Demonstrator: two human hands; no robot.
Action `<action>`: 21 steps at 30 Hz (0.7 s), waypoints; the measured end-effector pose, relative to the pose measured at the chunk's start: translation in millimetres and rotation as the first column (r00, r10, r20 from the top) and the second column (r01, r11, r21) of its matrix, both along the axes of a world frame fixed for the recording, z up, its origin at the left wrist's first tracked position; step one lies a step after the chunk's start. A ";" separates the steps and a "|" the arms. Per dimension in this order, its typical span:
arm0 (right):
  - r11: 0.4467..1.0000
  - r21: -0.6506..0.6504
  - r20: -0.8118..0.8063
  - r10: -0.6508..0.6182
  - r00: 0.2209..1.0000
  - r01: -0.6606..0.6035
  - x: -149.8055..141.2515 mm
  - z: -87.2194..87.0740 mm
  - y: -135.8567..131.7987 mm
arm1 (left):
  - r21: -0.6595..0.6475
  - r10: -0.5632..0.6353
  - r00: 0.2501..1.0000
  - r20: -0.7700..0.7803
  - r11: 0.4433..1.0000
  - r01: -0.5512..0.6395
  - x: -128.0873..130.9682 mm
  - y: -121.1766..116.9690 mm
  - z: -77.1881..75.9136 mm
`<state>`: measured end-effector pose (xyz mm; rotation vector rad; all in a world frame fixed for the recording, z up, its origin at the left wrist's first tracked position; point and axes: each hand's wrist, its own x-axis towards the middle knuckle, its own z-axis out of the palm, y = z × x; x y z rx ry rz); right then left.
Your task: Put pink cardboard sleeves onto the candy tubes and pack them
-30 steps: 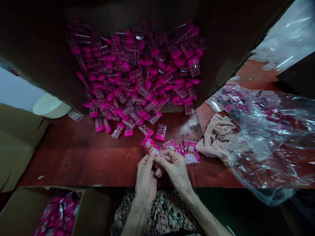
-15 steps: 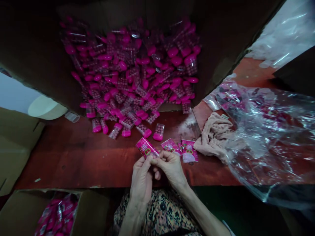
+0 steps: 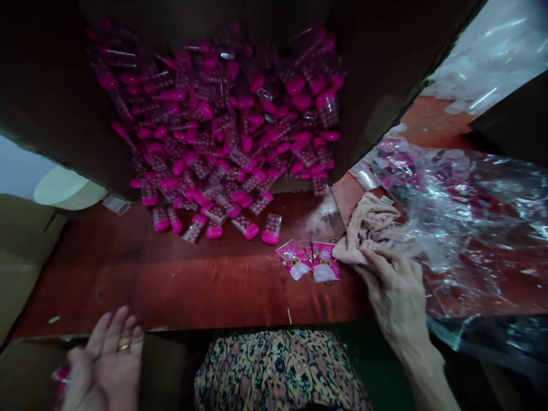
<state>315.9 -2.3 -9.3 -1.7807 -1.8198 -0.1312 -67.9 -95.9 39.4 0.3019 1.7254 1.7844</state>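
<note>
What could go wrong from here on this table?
The right hand is at the cloth, right beside the pink wrappers, so dragging it might scatter them. The cloth also lies against the clear plastic and could snag it. Bottles lying outside the big box might get knocked.

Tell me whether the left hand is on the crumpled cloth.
No, the right hand touches the cloth; the left hand is open, well away from it.

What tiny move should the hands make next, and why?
Maybe the right hand should slide from the crumpled cloth to the pink wrappers, because they lie close by on the red table and neither hand is on them.
</note>
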 end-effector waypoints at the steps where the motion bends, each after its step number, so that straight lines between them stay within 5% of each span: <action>1: 1.000 0.021 -0.021 0.000 1.000 0.001 2.7 -3.2 0.2 | 0.012 0.046 0.994 0.102 0.999 -0.048 17.2 12.9 -2.0; 3: 0.998 0.061 -0.060 -0.012 0.998 0.015 5.6 -8.7 0.6 | 0.032 -0.127 0.974 0.187 0.992 0.123 63.6 41.8 -2.1; 5: 0.996 0.084 -0.076 -0.021 0.997 0.027 7.2 -12.6 0.6 | 0.036 -0.399 0.905 0.148 0.916 0.399 119.8 68.3 0.8; 8: 0.995 0.097 -0.081 -0.017 0.997 0.025 8.8 -15.6 -1.1 | 0.027 -0.822 0.570 -0.006 0.570 0.821 204.0 97.3 -1.6; 11: 0.996 0.093 -0.075 0.002 0.997 0.005 9.0 -16.2 -3.4 | -0.050 -0.872 0.293 -0.392 0.338 0.940 262.4 115.0 -18.9; 16: 0.993 0.117 -0.116 -0.017 0.993 0.031 5.4 -18.5 -0.4 | -0.021 -0.843 0.292 -0.452 0.338 0.941 275.6 124.9 -45.8; 21: 0.993 0.115 -0.143 -0.016 0.990 0.032 6.4 -21.1 5.0 | 0.007 -0.840 0.329 -0.431 0.361 0.933 262.2 126.5 -42.2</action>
